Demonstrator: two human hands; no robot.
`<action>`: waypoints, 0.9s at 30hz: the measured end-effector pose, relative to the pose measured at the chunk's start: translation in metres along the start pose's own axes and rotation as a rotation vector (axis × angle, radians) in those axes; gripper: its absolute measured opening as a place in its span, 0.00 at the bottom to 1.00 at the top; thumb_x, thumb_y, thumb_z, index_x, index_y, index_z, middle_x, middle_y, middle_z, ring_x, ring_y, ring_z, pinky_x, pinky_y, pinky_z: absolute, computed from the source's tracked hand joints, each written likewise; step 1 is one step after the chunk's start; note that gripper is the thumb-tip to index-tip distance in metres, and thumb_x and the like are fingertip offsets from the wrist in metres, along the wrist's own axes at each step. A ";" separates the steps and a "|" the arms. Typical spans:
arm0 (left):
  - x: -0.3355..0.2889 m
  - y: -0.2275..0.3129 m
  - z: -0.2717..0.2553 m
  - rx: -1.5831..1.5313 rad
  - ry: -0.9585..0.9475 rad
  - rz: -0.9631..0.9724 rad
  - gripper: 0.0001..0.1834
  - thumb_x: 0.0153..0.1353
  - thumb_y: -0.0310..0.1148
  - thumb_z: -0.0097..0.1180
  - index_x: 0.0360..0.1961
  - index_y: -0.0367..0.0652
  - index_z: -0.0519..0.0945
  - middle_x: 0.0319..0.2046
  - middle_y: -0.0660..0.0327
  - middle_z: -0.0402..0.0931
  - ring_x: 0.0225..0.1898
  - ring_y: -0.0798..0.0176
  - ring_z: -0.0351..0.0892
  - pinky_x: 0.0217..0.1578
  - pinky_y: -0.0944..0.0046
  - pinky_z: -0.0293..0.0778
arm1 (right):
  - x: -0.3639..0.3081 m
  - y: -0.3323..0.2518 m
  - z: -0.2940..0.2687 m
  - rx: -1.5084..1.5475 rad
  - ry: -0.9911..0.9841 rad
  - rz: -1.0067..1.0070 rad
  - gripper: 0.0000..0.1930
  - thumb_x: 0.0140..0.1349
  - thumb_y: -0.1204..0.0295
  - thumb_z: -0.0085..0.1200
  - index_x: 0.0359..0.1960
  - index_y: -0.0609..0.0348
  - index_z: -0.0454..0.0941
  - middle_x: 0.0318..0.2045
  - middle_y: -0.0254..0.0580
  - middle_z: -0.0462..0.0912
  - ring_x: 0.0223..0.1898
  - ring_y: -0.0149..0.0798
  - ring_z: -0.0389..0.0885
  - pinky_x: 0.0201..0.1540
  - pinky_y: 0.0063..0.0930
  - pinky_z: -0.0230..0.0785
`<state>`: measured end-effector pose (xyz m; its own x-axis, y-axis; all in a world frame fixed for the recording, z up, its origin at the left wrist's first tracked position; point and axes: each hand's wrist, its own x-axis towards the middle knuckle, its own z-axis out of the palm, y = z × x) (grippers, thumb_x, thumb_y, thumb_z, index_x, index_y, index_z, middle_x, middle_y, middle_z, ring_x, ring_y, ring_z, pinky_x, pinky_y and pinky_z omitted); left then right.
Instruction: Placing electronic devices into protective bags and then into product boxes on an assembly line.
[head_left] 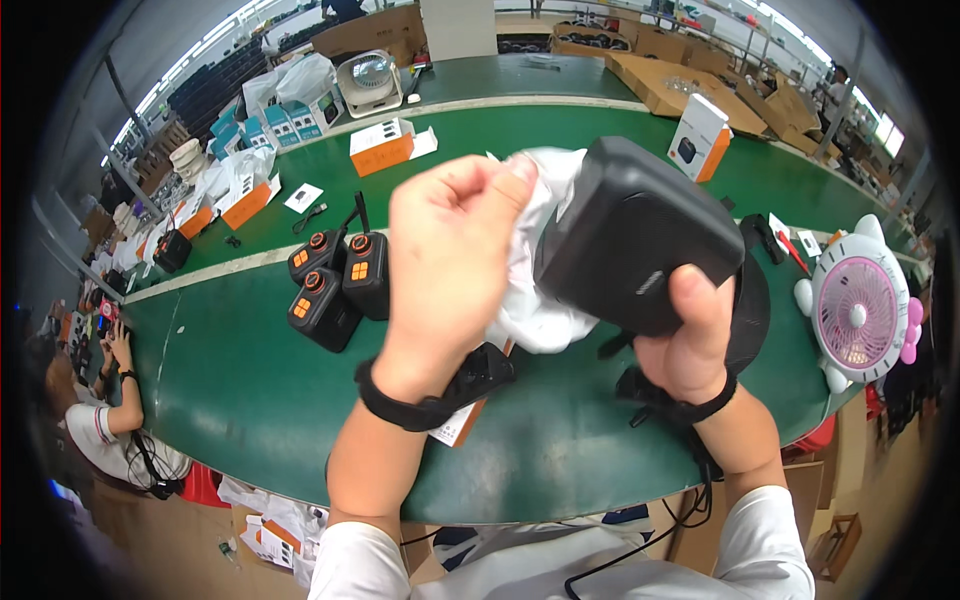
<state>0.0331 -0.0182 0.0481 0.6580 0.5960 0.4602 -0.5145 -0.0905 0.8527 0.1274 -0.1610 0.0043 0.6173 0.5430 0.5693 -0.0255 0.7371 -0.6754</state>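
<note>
A: Here the right hand (690, 340) is gripping the boxy black device (645, 235), its thumb pressing on the front face while the other fingers are mostly hiding behind!

B: And the left hand (450, 245)?

A: Curling nearly closed, thumb meeting bent forefinger, and seemingly pinching the crumpled white plastic bag (550, 320). The bag is lying against the device's left side; whether it is wrapping round the back, nobody is telling from here!

B: So why that split hold?

A: The device is looking rigid and bulky, so one hand is probably steadying its weight, leaving the other free for the flimsy plastic. It is tilting in mid-air above the green counter (240, 400), right before the chest, probably for easy reach by both hands!

B: What about those three smaller black units with orange buttons (368, 275)?

A: They are clustering left of the left forearm, perhaps for keeping the middle free. The pink-and-white fan (858, 310) is standing at the far right, its grille facing the person, presumably for cooling
</note>
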 end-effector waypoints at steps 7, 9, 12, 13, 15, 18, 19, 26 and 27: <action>-0.026 -0.019 0.028 0.672 -0.042 0.860 0.03 0.56 0.24 0.60 0.26 0.35 0.80 0.19 0.61 0.77 0.17 0.69 0.72 0.21 0.72 0.67 | 0.022 -0.002 -0.008 -1.355 -0.296 -0.541 0.30 0.40 0.73 0.65 0.48 0.67 0.69 0.49 0.59 0.72 0.44 0.55 0.77 0.44 0.35 0.72; -0.037 -0.013 0.035 0.655 -0.096 0.750 0.03 0.52 0.22 0.62 0.26 0.35 0.80 0.18 0.58 0.75 0.17 0.65 0.73 0.20 0.71 0.68 | 0.025 -0.018 -0.005 -1.250 -0.281 -0.532 0.26 0.44 0.73 0.63 0.47 0.68 0.72 0.46 0.53 0.76 0.42 0.45 0.79 0.43 0.30 0.72; -0.039 -0.019 0.040 0.456 -0.097 0.661 0.05 0.51 0.23 0.63 0.24 0.39 0.77 0.16 0.59 0.73 0.15 0.61 0.71 0.18 0.68 0.67 | 0.029 -0.036 -0.023 -0.680 -0.015 0.163 0.22 0.50 0.72 0.62 0.47 0.67 0.75 0.36 0.36 0.82 0.39 0.28 0.78 0.45 0.25 0.70; -0.042 -0.025 0.045 0.454 -0.089 0.658 0.05 0.51 0.23 0.63 0.24 0.39 0.77 0.16 0.59 0.73 0.15 0.61 0.71 0.18 0.68 0.67 | 0.026 -0.034 -0.027 -0.831 0.000 0.041 0.23 0.51 0.71 0.63 0.49 0.68 0.74 0.40 0.38 0.81 0.43 0.30 0.78 0.49 0.25 0.69; -0.052 -0.030 0.052 0.446 -0.144 0.681 0.05 0.52 0.25 0.63 0.25 0.41 0.77 0.15 0.60 0.71 0.15 0.61 0.71 0.17 0.68 0.66 | 0.011 -0.020 -0.016 -0.923 0.049 -0.220 0.25 0.52 0.68 0.63 0.51 0.68 0.73 0.45 0.40 0.79 0.46 0.32 0.77 0.53 0.26 0.66; -0.065 -0.018 0.048 0.514 -0.148 0.623 0.05 0.52 0.26 0.63 0.28 0.43 0.77 0.16 0.62 0.70 0.16 0.62 0.70 0.17 0.67 0.66 | 0.000 0.000 -0.020 -0.658 0.074 -0.150 0.27 0.54 0.69 0.61 0.54 0.69 0.70 0.51 0.44 0.76 0.50 0.34 0.75 0.55 0.27 0.66; -0.063 -0.014 0.045 0.451 -0.117 0.644 0.06 0.51 0.27 0.64 0.29 0.43 0.77 0.17 0.62 0.70 0.16 0.62 0.70 0.18 0.67 0.65 | -0.002 0.003 -0.020 -0.734 0.105 -0.177 0.27 0.54 0.71 0.60 0.55 0.69 0.69 0.52 0.47 0.75 0.51 0.35 0.75 0.55 0.28 0.66; -0.085 -0.016 0.064 0.480 -0.116 0.671 0.08 0.50 0.30 0.66 0.30 0.44 0.78 0.16 0.63 0.69 0.16 0.60 0.68 0.17 0.63 0.62 | 0.008 -0.016 -0.008 -0.964 -0.082 -0.358 0.24 0.52 0.70 0.59 0.50 0.71 0.72 0.52 0.51 0.76 0.49 0.37 0.76 0.52 0.26 0.66; -0.088 -0.015 0.070 0.416 -0.140 0.620 0.09 0.49 0.31 0.67 0.29 0.44 0.78 0.16 0.63 0.70 0.16 0.60 0.68 0.17 0.63 0.63 | 0.007 -0.022 -0.022 -0.973 -0.066 -0.361 0.24 0.52 0.70 0.59 0.50 0.71 0.72 0.52 0.51 0.76 0.49 0.37 0.76 0.52 0.26 0.66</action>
<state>0.0211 -0.1251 0.0117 0.3938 0.2333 0.8891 -0.5816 -0.6858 0.4375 0.1498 -0.1826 0.0124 0.4173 0.3969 0.8175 0.8160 0.2323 -0.5294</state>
